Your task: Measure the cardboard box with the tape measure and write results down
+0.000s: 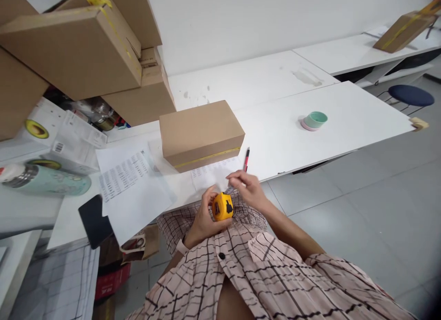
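Tape measure (223,207), underside hidden by left hand (206,221)

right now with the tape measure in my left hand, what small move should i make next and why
Perhaps bring the yellow tape measure forward to the cardboard box: your left hand holds its case, your right hand is close beside it, and the box sits just ahead.

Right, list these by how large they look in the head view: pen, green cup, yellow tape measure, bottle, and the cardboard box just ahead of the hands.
1. Cardboard box
2. Bottle
3. Yellow tape measure and green cup: too close to rank; the tape measure is nearer the camera
4. Pen
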Available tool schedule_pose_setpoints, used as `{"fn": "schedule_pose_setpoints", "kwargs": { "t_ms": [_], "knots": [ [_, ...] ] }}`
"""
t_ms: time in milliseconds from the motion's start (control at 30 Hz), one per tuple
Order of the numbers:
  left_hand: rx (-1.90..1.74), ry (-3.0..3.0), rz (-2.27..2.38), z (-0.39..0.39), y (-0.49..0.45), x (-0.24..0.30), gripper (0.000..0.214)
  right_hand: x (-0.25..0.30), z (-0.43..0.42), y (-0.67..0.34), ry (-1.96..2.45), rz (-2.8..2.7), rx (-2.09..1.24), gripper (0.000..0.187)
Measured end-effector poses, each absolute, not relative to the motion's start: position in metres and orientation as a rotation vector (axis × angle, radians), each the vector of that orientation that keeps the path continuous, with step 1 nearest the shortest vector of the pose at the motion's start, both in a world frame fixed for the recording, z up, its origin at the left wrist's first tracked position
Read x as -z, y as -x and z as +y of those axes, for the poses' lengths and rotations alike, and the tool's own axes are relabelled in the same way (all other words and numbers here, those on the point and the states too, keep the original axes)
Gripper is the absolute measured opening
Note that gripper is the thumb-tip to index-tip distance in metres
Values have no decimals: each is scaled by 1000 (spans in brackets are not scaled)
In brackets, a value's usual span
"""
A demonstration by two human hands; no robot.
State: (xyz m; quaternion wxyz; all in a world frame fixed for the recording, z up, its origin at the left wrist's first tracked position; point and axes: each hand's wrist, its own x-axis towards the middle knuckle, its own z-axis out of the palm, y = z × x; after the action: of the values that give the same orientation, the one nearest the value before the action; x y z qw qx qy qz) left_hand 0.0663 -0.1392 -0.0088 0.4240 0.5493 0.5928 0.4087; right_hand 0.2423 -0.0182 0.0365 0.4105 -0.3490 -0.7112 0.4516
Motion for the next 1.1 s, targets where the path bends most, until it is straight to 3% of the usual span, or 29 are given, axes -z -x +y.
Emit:
{"fn": "schedule_pose_setpoints", "kwargs": {
  "t_ms": [100, 333, 400, 500, 633, 733, 867, 967, 1033, 1100],
  "knots": [
    [-1139, -1457, 1508, -133, -63, -4, 100, -16, -26, -241, 961, -1903, -966, 25],
    [-1429, -2082, 1857, -65, -15, -84, 75, 10, 47, -262, 1836, -1783, -589, 40],
    [-1394, -2195, 2012, -33, -1, -102, 69, 14, 60, -261, 1937, -1943, -549, 47],
    [-1270, -2261, 2155, 9, 15, -109, 62, 15, 66, -257, 1955, -2124, -463, 37],
    [-1124, -2238, 2222, 36, 27, -99, 50, 13, 66, -256, 1944, -2219, -443, 33],
    [-1258, -2221, 2230, 30, 24, -88, 48, 13, 69, -266, 1877, -2162, -520, 36],
    [-1454, -2284, 1947, -9, -9, -54, 34, 15, 63, -292, 1466, -1641, -1073, 32],
    [-1200, -2313, 1564, -40, -49, -13, 25, 14, 47, -311, 1155, -1279, -1339, 33],
    [-1008, -2271, 1472, -49, -73, 12, 31, 12, 36, -315, 1094, -1213, -1350, 36],
    [-828, -2246, 1475, -50, -89, 30, 52, 10, 28, -311, 1099, -1217, -1300, 30]
  ]
}}
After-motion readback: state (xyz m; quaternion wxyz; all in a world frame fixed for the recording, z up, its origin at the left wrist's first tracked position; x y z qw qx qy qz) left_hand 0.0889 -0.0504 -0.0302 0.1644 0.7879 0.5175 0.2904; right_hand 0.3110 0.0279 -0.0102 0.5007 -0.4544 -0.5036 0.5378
